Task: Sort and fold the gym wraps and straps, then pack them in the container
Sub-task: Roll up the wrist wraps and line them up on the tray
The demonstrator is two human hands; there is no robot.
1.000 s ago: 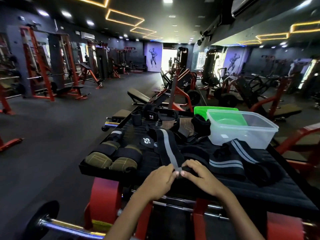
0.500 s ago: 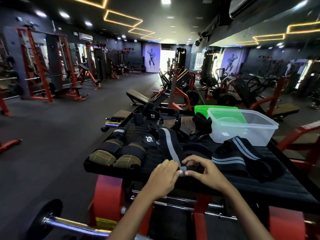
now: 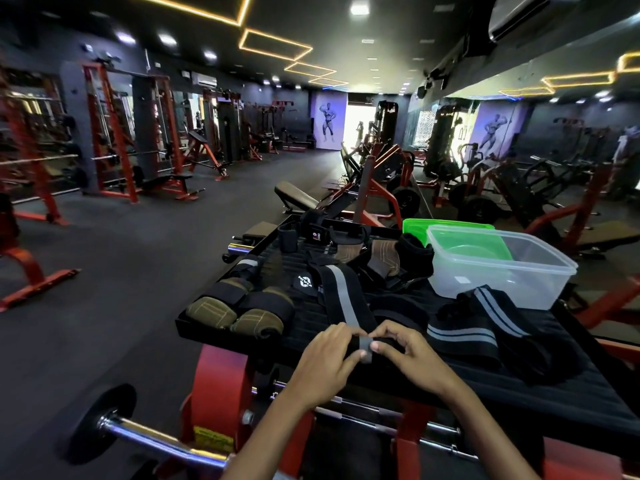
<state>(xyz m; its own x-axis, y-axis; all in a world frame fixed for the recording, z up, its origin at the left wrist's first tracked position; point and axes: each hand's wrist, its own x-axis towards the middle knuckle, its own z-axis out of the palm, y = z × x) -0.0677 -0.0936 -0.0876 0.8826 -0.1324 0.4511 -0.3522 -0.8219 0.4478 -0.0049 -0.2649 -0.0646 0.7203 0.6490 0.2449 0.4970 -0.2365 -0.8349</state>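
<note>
Both hands have moved closer together at the near edge of the black platform (image 3: 485, 379). The left hand (image 3: 325, 365) and right hand (image 3: 408, 355) pinch the near end of the grey-striped wrap (image 3: 341, 299), which now shows a small rolled-up turn between the fingers — earlier it lay flat under them. The rest of the wrap runs away across the platform. The clear container (image 3: 498, 268) stands at the far right, another striped wrap (image 3: 464, 336) lying just before it.

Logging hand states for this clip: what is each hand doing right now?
Left hand: pinches the rolled near end of the grey-striped wrap.
Right hand: grips the same rolled end.
</note>
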